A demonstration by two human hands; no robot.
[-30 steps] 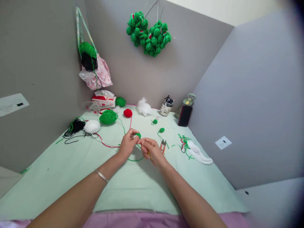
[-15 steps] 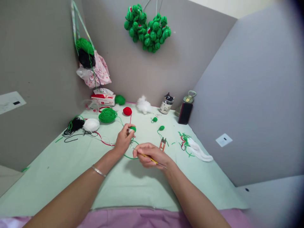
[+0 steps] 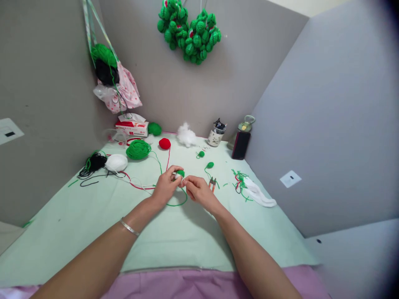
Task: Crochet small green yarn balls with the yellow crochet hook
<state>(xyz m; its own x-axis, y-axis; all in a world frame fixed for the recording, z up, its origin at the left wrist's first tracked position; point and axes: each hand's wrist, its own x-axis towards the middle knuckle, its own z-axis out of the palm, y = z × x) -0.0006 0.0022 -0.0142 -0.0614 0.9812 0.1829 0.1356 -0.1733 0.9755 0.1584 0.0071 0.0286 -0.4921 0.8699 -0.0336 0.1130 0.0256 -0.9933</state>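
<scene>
A: Nearest items, lower frame?

B: Pink cloth [image 3: 174, 288] is running along the bottom edge; the pale green table cover [image 3: 174, 241] is spreading above it. Both forearms are reaching in from below, the left wrist wearing a silver bracelet [image 3: 129, 227].

A: Hands, centre frame?

B: The left hand [image 3: 165, 187] is curling closed, thumb and fingertips pinching a small green crochet piece [image 3: 180, 173] just above the table's middle. The right hand [image 3: 199, 192] is closing too, its fingertips meeting the left ones at that piece; whether it is gripping a tool, I cannot tell. A loop of green yarn [image 3: 177, 203] is lying under both hands.

A: Just beyond?

B: Small snips [image 3: 212, 182] are lying right of the right hand. Yarn scraps and a white fabric piece [image 3: 257, 194] are sitting further right. Two small green crocheted bits [image 3: 210, 165] are resting past the snips.

A: Left side, mid-distance?

B: Black yarn [image 3: 95, 162], white yarn ball [image 3: 116, 162], green yarn ball [image 3: 138, 149] and red yarn ball [image 3: 164, 143] are lining up toward the centre.

A: Back of the table?

B: Tissue box [image 3: 132, 126], white stuffing [image 3: 186, 136], a jar [image 3: 216, 135], and a dark bottle [image 3: 240, 144] are standing along the wall.

A: Upper frame?

B: A bag [image 3: 116, 89] holding yarn is hanging upper left; a cluster of green crocheted balls [image 3: 188, 31] is hanging top centre.
</scene>
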